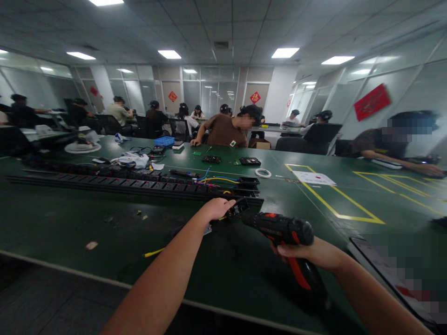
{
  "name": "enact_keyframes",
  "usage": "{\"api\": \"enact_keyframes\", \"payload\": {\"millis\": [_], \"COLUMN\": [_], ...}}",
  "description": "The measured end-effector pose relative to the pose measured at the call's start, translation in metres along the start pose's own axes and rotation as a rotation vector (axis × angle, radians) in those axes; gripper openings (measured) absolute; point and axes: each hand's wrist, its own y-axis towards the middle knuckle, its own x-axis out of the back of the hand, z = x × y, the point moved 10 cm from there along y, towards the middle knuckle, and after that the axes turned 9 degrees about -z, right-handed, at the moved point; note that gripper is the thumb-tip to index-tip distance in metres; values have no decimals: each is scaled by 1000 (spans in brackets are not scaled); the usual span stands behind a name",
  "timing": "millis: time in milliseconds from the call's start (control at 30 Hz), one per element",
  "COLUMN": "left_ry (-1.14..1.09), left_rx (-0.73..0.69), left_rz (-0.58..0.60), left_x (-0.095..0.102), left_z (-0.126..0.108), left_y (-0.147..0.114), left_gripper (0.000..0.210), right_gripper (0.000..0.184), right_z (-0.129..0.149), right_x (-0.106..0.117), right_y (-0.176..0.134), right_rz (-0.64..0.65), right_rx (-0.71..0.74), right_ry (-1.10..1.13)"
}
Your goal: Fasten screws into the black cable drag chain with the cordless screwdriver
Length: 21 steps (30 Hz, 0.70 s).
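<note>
My right hand (307, 251) is wrapped round the grip of a black and orange cordless drill (279, 228), which points left. The drill's tip meets or nearly meets a small black plastic housing (240, 205); the exact contact is too small to tell. My left hand (219, 208) is closed on the left side of that housing, its fingertips partly hidden. Just behind lies a long black power strip (157, 186) with a row of sockets. Blue and yellow wires (216, 179) run by its right end. Beneath my left forearm, a yellow cable (153, 252) shows.
A white cable coil (263, 173), black modules (249, 161) and a paper sheet (314, 178) lie on the green table (296, 195). Yellow tape marks its right part. A blue bin (164, 141) stands farther back. One person (223, 130) leans on the far side; another sits at right.
</note>
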Motion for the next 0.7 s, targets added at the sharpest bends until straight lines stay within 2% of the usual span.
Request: {"api": "enact_keyframes", "payload": {"millis": [100,233,367,600,700], "left_ry": [-2,-10,-24,-8,-6], "left_rx": [-9,-5,-7,-4,-13], "left_rz": [-5,0,1,0,-2], "left_x": [-1,-1,1,1,0], "left_z": [0,1,-1,-2,-2], "left_y": [1,0,-2,-2,-1], "left_gripper": [67,67,68,67,68], "right_gripper": [61,55,51,44,43], "right_z": [4,-5,-16,-14,-15], "right_x": [-3,-9,2,2,0], "right_y": [1,1,5,2,-3], "right_rz": [33,87,-23,-42,-82], "right_rx": [58,37,12,-26,-96], "right_ry": [71,202,298,304,298]}}
